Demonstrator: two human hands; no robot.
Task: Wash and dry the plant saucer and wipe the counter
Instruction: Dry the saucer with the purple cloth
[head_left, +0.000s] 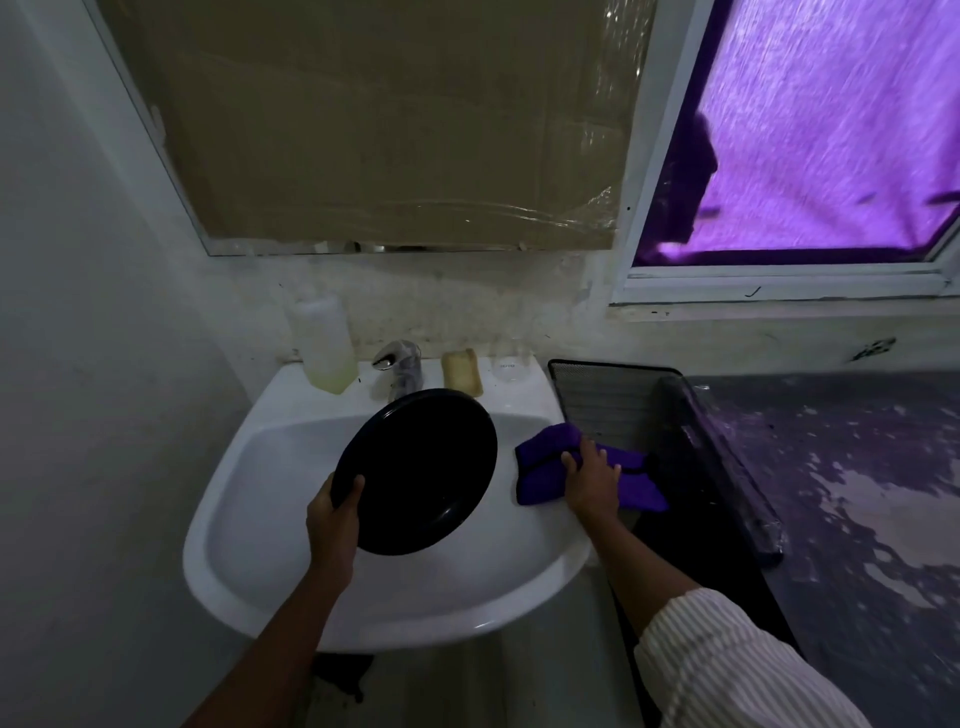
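The round black plant saucer (421, 467) is tilted up over the white sink (244, 561), held at its lower left rim by my left hand (332, 514). A folded purple cloth (543, 467) lies on the sink's right rim beside a dark tray. My right hand (589, 480) lies on top of the cloth, fingers bent over its far fold. The grey counter (857, 493) stretches to the right and looks wet and patchy.
At the back of the sink stand a plastic bottle (324, 345) of yellowish liquid, a chrome tap (397, 364), a bar of soap (461, 371) and a clear glass (510, 358). A black mesh tray (608, 400) sits between sink and counter. A window is at the upper right.
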